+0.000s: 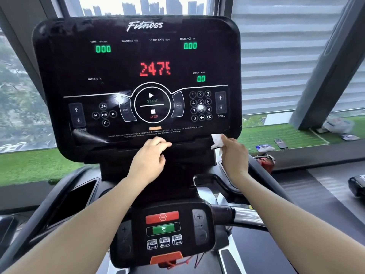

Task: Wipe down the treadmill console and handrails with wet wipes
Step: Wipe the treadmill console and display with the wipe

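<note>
The single head-worn camera looked forward and slightly down, close to the treadmill console (136, 80), facing the window (138, 5).

Far wall: tall windows (142, 5) with dark frames, hazy high-rise skyline beyond. Left pane (17, 91) shows treetops, grey daylight. Right: pale horizontal blinds (280, 56) lowered, dark slanted column (333, 62) crossing them. Green artificial turf (33, 165) along window base, left and right. On right turf: white packet (264, 148), dark remote-like object (280, 143), crumpled plastic bags (337, 126). Near right: dark grey floor (316, 194).
</note>
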A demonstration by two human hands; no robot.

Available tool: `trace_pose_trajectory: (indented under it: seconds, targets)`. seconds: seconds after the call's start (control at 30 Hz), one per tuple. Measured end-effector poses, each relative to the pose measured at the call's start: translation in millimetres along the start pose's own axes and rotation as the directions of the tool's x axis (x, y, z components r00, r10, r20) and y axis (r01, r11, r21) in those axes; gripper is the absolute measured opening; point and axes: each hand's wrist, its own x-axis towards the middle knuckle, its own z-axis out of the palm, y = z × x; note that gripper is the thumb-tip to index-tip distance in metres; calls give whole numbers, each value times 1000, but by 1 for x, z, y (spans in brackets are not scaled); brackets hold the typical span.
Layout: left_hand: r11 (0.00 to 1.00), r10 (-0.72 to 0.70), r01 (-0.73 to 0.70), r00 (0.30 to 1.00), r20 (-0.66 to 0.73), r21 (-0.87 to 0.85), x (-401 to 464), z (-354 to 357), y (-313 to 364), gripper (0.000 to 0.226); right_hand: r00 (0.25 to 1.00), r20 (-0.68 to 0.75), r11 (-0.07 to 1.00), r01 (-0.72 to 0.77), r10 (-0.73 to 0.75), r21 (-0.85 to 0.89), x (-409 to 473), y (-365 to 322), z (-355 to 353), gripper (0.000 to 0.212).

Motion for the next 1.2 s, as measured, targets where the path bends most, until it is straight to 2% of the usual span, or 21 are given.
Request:
trace_pose_trajectory:
  seconds: [0.07, 0.17, 0.27, 0.33, 0.47, 0.63, 0.83, 1.03, 1.1, 1.2]
  targets:
    - [1000, -6, 6, 1000, -7, -8, 0, 1, 1, 44, 991, 52, 987, -131, 127, 87, 4, -5, -7, 40]
    - [1000, -6, 6, 1000, -19, -11, -1, 1, 3, 43, 968, 113, 957, -240, 224, 161, 7, -10, -15, 40]
    - [1000, -17, 17, 1000, -15, -21, -1, 1, 3, 43, 951, 144, 930, -300, 274, 212, 8, -12, -18, 34]
    - [999, -28, 27, 1000, -5, -20, 0, 1, 2, 44, 925, 229, 921, -347, 305, 175, 5, -7, -17, 26]
    - [1000, -17, 17, 999, 35, -7, 1, -2, 0, 44, 901, 346, 930, -332, 263, 158, -4, -2, -24, 26]
    - [1000, 5, -5, 998, 70, -2, 6, -10, 2, 41, 940, 294, 922, -259, 172, 289, 7, -14, -54, 25]
    - [992, 83, -82, 997, -1, -92, 6, -21, -1, 36, 917, 254, 839, -386, 306, 383, 2, -28, -54, 32]
    - [968, 134, -127, 991, 19, -217, -15, -38, -28, 28, 892, 221, 777, -451, 393, 439, -20, -60, -40, 16]
    - [964, 136, -119, 989, 59, -240, -23, -43, -36, 26, 898, 197, 789, -440, 393, 429, -25, -74, -40, 12]
    - [961, 88, -64, 993, 80, -270, -34, -41, -39, 24, 931, 196, 850, -362, 309, 382, -27, -86, -45, 16]
